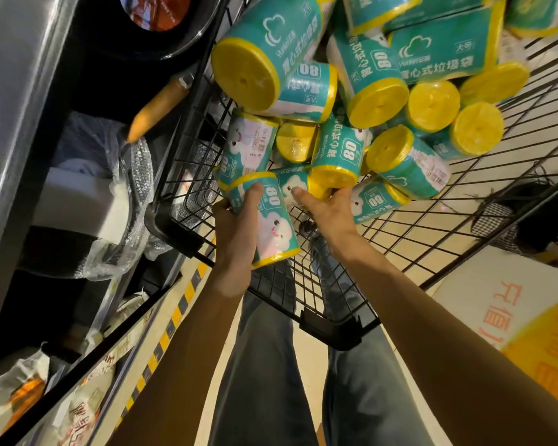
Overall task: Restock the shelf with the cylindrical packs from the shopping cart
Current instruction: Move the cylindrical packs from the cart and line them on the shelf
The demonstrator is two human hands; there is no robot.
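Hands (284, 220) amid packs (380, 101) — cart wire (187, 175) beside.

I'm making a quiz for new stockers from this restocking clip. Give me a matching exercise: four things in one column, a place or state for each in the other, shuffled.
Things:
1. left hand
2. right hand
3. shopping cart
4. wooden handle

Places or states:
A. sticks out from the shelf, left of the cart
B. grips one teal pack
C. holds a pile of yellow-ended packs
D. fingers reach a pack in the pile

Pairs: 1-B, 2-D, 3-C, 4-A
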